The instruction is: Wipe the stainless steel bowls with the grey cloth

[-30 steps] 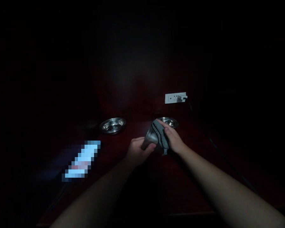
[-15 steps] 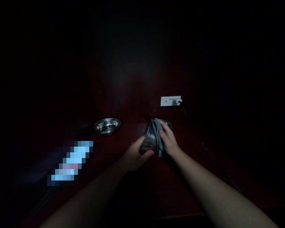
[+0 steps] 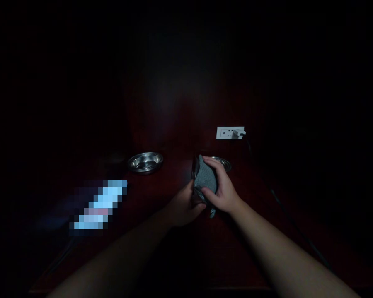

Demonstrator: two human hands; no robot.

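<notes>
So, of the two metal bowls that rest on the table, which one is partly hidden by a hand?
The right bowl, below the wall socket: the right hand partly covers it, while the left bowl shows its whole rim.

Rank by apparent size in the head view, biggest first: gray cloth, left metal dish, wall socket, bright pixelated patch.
1. Bright pixelated patch
2. Gray cloth and left metal dish: too alike to rank
3. Wall socket
</notes>
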